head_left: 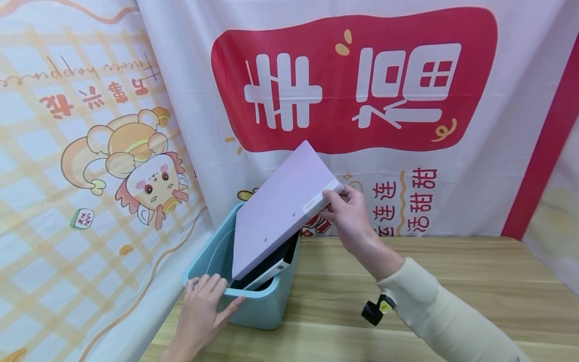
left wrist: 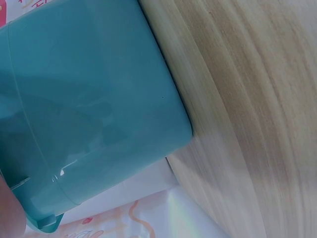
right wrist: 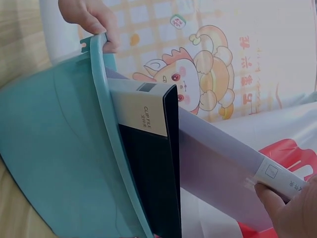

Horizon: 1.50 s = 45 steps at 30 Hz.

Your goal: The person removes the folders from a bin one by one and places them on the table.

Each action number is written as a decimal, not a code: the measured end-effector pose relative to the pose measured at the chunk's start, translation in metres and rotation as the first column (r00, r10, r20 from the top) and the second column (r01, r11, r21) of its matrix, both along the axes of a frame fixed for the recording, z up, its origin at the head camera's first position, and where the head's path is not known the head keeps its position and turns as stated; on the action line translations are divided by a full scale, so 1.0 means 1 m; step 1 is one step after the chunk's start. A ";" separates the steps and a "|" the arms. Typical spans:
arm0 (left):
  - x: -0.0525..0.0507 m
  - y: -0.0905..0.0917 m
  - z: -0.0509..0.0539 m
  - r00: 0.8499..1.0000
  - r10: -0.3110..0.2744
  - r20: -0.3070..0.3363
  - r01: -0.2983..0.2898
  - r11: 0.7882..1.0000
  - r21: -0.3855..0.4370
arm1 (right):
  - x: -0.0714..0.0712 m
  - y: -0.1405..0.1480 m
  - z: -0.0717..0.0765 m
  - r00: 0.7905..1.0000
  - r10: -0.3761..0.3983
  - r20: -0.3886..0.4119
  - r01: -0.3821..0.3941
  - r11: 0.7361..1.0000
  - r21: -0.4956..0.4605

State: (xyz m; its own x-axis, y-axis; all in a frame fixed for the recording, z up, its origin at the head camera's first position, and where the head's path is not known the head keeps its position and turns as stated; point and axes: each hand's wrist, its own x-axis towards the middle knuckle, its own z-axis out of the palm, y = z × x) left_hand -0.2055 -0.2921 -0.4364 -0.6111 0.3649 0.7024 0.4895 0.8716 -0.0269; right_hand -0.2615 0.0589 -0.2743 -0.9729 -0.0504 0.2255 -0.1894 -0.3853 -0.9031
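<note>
My right hand (head_left: pixel 355 218) pinches the labelled spine edge of a light purple folder (head_left: pixel 282 201), which tilts up out of a blue-green bin (head_left: pixel 267 306); its lower end is inside the bin. Beneath it a black file with a white spine label (head_left: pixel 270 270) leans in the bin, its end above the rim in the right wrist view (right wrist: pixel 148 168). My left hand (head_left: pixel 201 311) grips the bin's near left rim, fingers over the edge and thumb along the outside. The folder hides part of the bin's inside.
The bin stands on a wooden table (head_left: pixel 407 281) beside a printed cloth (head_left: pixel 90 201) on the left. Behind is a white hanging cloth (head_left: pixel 190 80) with a red panel. A small black and yellow item (head_left: pixel 379 309) hangs at the right wrist.
</note>
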 end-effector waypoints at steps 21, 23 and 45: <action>0.001 0.000 0.002 0.999 0.028 0.023 -0.028 1.000 -0.006 | -0.001 0.018 0.008 1.000 -0.017 0.004 0.017 1.000 -0.010; 0.001 0.000 0.002 0.999 0.029 0.024 -0.029 1.000 -0.006 | -0.001 0.020 0.008 1.000 -0.020 0.006 0.020 1.000 -0.013; 0.001 0.001 0.002 0.999 0.036 0.031 -0.036 0.999 0.000 | -0.001 0.045 0.013 0.999 -0.048 0.016 0.049 0.998 -0.036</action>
